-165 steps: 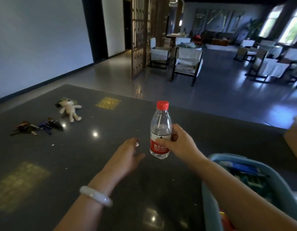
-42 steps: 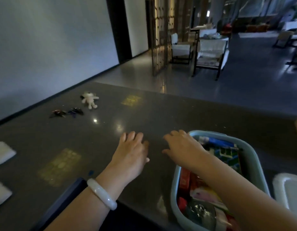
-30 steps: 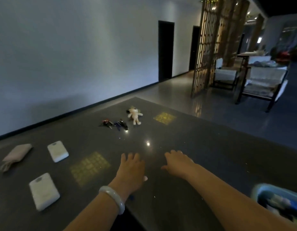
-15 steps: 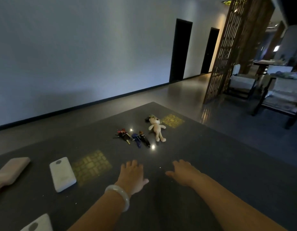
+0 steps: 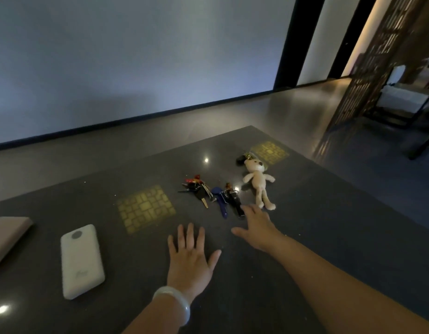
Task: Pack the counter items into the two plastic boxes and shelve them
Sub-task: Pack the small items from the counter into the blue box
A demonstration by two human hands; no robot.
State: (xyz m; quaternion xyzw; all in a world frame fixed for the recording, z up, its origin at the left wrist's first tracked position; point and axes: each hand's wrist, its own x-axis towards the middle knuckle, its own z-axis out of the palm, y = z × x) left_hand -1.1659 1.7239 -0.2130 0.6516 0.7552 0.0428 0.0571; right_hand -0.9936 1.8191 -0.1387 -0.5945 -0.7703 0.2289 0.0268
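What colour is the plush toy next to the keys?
Cream, almost white; the plush toy shows best in the head view.

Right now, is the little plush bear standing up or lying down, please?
Lying down: the plush bear rests flat on the counter, limbs spread.

A pale wall (image 5: 136,68) with a dark skirting runs behind the desk (image 5: 305,237). Beyond the desk's far right corner stand a wooden lattice screen (image 5: 377,56) and a white-cushioned chair (image 5: 401,97).
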